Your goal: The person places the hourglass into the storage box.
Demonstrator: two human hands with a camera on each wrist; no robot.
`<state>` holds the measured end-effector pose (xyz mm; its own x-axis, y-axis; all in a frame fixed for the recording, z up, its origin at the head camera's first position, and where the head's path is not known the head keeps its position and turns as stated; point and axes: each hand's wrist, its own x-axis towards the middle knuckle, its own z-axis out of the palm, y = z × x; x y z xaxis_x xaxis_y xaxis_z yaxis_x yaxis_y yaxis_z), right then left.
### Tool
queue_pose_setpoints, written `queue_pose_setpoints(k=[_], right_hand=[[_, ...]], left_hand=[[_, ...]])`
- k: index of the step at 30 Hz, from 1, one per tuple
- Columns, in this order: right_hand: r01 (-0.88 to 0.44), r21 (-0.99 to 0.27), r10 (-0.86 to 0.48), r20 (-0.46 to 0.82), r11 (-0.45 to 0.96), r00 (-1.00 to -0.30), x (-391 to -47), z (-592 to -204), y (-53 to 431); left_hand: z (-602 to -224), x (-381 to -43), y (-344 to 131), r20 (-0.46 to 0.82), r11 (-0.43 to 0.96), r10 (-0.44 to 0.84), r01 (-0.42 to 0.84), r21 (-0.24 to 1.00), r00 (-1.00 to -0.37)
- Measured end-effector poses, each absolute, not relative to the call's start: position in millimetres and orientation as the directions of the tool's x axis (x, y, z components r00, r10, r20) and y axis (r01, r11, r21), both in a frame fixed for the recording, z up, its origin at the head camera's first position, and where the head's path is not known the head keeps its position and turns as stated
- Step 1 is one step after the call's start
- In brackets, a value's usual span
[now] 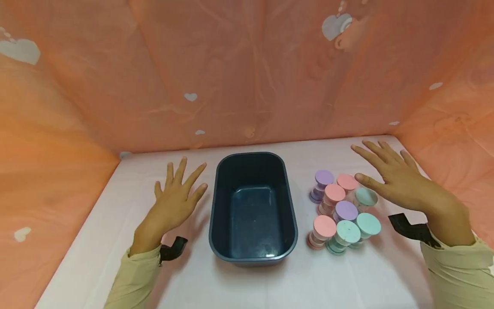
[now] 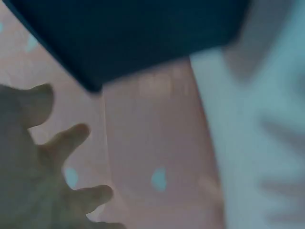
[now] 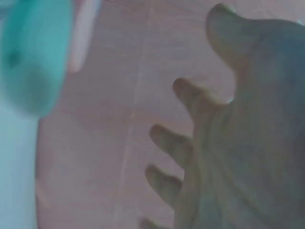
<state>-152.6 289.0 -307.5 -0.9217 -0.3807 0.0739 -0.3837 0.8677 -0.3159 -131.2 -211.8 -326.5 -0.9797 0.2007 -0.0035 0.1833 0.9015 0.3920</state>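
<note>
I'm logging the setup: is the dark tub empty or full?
Empty. The head camera looks down into the tub, and its floor shows bare, with nothing lying on it.

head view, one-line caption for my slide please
Fingers spread, the left hand and right hand flank a dark bin and clustered pastel-topped, hourglass-like pieces on a pale table.

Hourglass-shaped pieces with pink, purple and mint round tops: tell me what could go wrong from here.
The hourglass-shaped pieces stand packed closely; grabbing one might topple neighbours. The right hand, spread beside them, could brush one. The left hand, if reaching across, might bump the dark oblong plastic tub.
</note>
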Motion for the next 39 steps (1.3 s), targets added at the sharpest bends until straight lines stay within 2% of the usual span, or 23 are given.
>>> queue_pose_setpoints(k=[2, 5, 7, 9, 12, 15, 19, 23, 30, 39], right_hand=[[-0.408, -0.389, -0.421, 0.055, 0.826, -0.905, -151.9, -310.7, 294.9], [-0.424, -0.472, -0.469, 0.026, 0.773, -0.883, -151.4, -314.1, 306.5], [-0.415, -0.495, -0.474, 0.007, 0.764, -0.880, -151.0, -315.1, 314.5], [-0.422, -0.483, -0.484, -0.002, 0.767, -0.875, -150.2, -316.4, 321.4], [-0.450, -0.434, -0.504, -0.009, 0.780, -0.864, -149.3, -319.3, 326.8], [-0.504, -0.381, -0.542, 0.007, 0.775, -0.840, -150.9, -323.1, 326.3], [-0.546, -0.379, -0.578, 0.036, 0.747, -0.815, -155.7, -325.8, 322.3], [-0.546, -0.382, -0.580, 0.033, 0.745, -0.814, -159.2, -326.6, 321.0], [-0.554, -0.307, -0.580, 0.008, 0.774, -0.815, -155.5, -332.0, 323.4], [-0.569, -0.278, -0.586, 0.025, 0.774, -0.810, -149.1, -336.4, 336.2]], left_hand=[[-330.5, -126.0, -211.3, -0.042, 0.807, 0.271, 0.204, 0.554, -0.962], [-336.0, -117.8, -211.6, -0.106, 0.610, 0.381, 0.164, 0.776, -0.918], [-338.3, -114.4, -211.1, -0.137, 0.468, 0.453, 0.104, 0.877, -0.881], [-339.3, -112.5, -209.7, -0.165, 0.370, 0.502, 0.038, 0.928, -0.849], [-339.6, -110.7, -205.9, -0.191, 0.287, 0.545, -0.033, 0.957, -0.817], [-340.8, -107.5, -202.2, -0.219, 0.252, 0.533, -0.093, 0.963, -0.817], [-344.4, -103.2, -197.5, -0.222, 0.183, 0.505, -0.148, 0.972, -0.834], [-348.1, -100.8, -193.9, -0.210, 0.130, 0.494, -0.167, 0.977, -0.844], [-351.8, -99.9, -189.9, -0.221, 0.088, 0.493, -0.204, 0.975, -0.841], [-350.6, -99.8, -182.5, -0.208, 0.080, 0.508, -0.194, 0.978, -0.836]])
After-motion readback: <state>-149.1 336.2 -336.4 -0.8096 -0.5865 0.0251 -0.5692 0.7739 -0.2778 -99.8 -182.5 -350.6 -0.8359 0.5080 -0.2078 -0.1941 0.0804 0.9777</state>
